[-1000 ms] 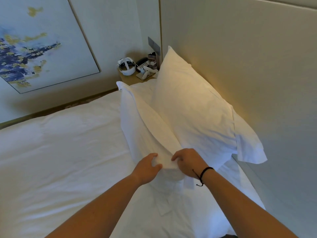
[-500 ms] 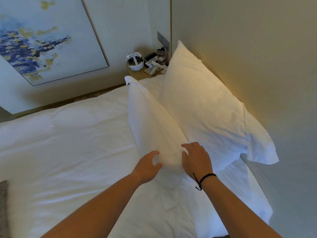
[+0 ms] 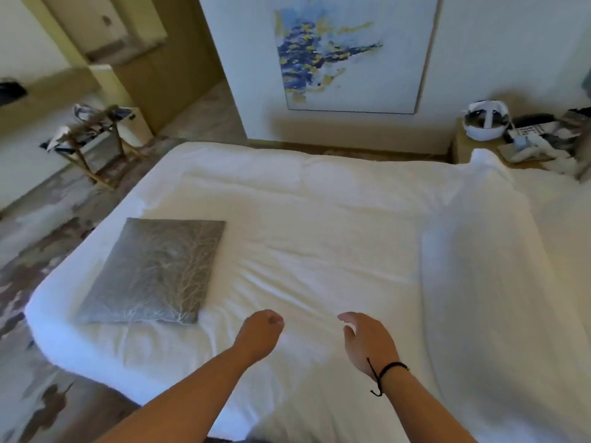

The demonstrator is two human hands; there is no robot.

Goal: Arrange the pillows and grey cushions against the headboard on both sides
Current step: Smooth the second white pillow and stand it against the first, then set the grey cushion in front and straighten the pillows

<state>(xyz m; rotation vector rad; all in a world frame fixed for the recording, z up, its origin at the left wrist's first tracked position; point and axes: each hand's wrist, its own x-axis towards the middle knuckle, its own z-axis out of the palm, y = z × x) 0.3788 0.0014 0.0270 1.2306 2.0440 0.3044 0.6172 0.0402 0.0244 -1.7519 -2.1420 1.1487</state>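
Soft, even light; white quilted duvet near blown out, bluish tint at its edges. Whole frame motion-blurred, worst on wooden folding luggage rack. Wide-angle bending at corners. Faint shadow under framed blue-and-yellow abstract painting.

grey cushion flat on bed

A grey cushion lies flat on the white bed, near the left corner closest to us. It is square-ish, with a pale twig pattern on top. A white pillow stands up along the right side of the bed, long and puffy.
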